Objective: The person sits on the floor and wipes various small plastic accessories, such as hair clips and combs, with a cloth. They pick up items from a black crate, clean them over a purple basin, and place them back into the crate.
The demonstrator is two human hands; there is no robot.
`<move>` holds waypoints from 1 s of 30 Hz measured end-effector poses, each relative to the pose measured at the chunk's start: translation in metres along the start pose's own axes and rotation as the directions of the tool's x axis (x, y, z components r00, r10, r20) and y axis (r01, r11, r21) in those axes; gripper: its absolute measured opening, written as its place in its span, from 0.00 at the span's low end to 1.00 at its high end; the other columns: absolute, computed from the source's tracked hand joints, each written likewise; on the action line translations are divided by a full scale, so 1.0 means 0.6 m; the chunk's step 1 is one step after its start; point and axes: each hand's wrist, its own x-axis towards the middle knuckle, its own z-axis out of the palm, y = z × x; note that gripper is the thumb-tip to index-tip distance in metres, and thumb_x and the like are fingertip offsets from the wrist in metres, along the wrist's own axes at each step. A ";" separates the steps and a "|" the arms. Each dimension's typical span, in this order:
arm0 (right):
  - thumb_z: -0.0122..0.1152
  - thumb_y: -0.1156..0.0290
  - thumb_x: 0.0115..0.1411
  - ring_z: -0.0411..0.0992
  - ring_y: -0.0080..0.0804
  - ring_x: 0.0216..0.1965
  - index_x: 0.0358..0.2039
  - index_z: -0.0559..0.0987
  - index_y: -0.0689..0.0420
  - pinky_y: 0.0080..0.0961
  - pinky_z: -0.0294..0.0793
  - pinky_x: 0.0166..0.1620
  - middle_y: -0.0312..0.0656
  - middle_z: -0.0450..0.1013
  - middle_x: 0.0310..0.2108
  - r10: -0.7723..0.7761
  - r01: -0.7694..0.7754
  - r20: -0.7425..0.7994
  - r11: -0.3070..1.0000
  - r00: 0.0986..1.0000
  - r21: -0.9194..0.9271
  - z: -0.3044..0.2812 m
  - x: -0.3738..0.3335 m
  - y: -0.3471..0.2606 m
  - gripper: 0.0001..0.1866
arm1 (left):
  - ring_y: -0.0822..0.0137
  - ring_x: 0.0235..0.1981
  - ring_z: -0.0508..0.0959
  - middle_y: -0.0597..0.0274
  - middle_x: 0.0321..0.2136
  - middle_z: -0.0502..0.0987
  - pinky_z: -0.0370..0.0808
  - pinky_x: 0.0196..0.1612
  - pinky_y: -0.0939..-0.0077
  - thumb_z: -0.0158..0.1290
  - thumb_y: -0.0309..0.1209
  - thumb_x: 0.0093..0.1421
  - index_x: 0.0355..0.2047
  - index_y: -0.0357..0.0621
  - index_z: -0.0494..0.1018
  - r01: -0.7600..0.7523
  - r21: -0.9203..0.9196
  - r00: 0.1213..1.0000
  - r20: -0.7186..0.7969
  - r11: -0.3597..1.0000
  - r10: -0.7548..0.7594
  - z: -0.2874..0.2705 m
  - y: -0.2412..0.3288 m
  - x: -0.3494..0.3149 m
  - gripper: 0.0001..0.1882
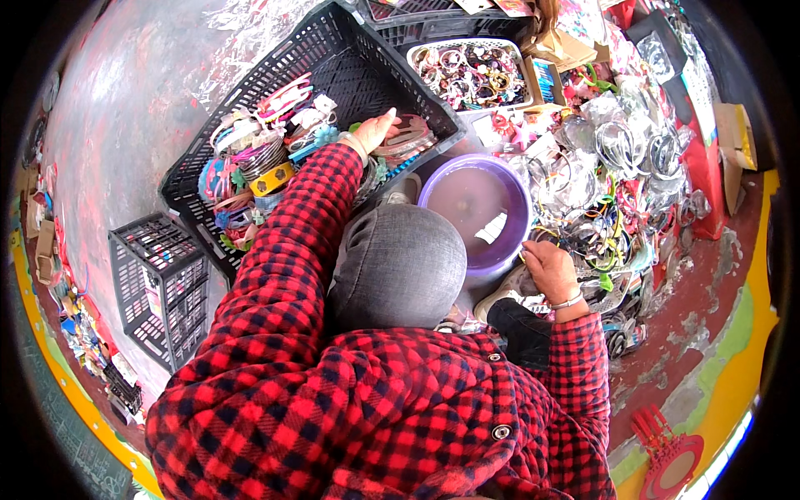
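My left hand [377,131] reaches into a large black plastic crate [321,52], fingers stretched out beside a bundle of pinkish headbands [408,140]. Whether it touches them I cannot tell. Stacks of colourful headbands [265,148] fill the crate's near side, one yellow band [272,178] among them. By the right rim of a purple basin [522,185] holding cloudy water, my right hand [550,272] is closed, thumb and fingers pinched together. What it may hold is too small to make out. The heap of headbands [596,225] lies just beyond that hand.
A white basket [527,75] of hair accessories stands behind the basin. Clear-wrapped headbands [621,146] pile up at the right. A smaller black crate [167,283] stands at the left. My grey-trousered knee [400,267] is close to the basin; a red round-framed item [671,462] lies lower right.
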 end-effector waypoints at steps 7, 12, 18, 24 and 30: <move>0.54 0.66 0.54 0.71 0.45 0.31 0.35 0.77 0.56 0.34 0.70 0.34 0.47 0.72 0.28 0.016 -0.017 0.006 1.000 1.000 0.008 0.002 0.000 -0.001 0.11 | 0.61 0.45 0.73 0.50 0.41 0.74 0.65 0.50 0.72 0.29 0.52 0.62 0.44 0.37 0.70 -0.076 0.509 0.997 0.028 0.858 0.072 0.007 -0.011 0.001 0.32; 0.54 0.66 0.53 0.71 0.45 0.31 0.35 0.77 0.56 0.35 0.70 0.34 0.46 0.72 0.28 0.007 -0.007 0.013 1.000 1.000 0.005 0.001 0.001 0.000 0.11 | 0.50 0.44 0.72 0.44 0.41 0.72 0.66 0.48 0.66 0.32 0.42 0.63 0.47 0.39 0.65 -0.452 0.726 0.874 0.478 0.518 0.093 0.039 -0.064 0.010 0.22; 0.54 0.66 0.53 0.71 0.45 0.30 0.34 0.77 0.56 0.35 0.70 0.33 0.46 0.72 0.27 -0.008 0.008 0.002 1.000 1.000 -0.007 0.001 0.000 0.000 0.10 | 0.53 0.40 0.74 0.46 0.38 0.74 0.66 0.46 0.66 0.37 0.44 0.61 0.42 0.40 0.71 -0.296 0.630 0.922 0.385 0.718 0.041 0.034 -0.018 -0.019 0.22; 0.54 0.66 0.54 0.71 0.45 0.29 0.34 0.77 0.56 0.36 0.69 0.32 0.46 0.72 0.26 -0.020 0.020 0.007 1.000 1.000 -0.014 0.001 -0.002 0.001 0.10 | 0.63 0.35 0.74 0.52 0.34 0.75 0.67 0.40 0.68 0.41 0.40 0.58 0.36 0.41 0.73 -0.570 0.680 0.797 0.595 0.462 0.108 -0.006 -0.023 0.004 0.17; 0.54 0.66 0.54 0.71 0.46 0.30 0.34 0.77 0.56 0.35 0.70 0.33 0.47 0.72 0.27 -0.001 0.002 0.032 1.000 0.999 -0.028 0.000 0.001 0.001 0.11 | 0.67 0.34 0.73 0.55 0.32 0.76 0.67 0.38 0.71 0.42 0.42 0.55 0.33 0.40 0.75 -0.187 0.584 0.922 0.383 0.790 -0.064 -0.008 -0.057 0.021 0.19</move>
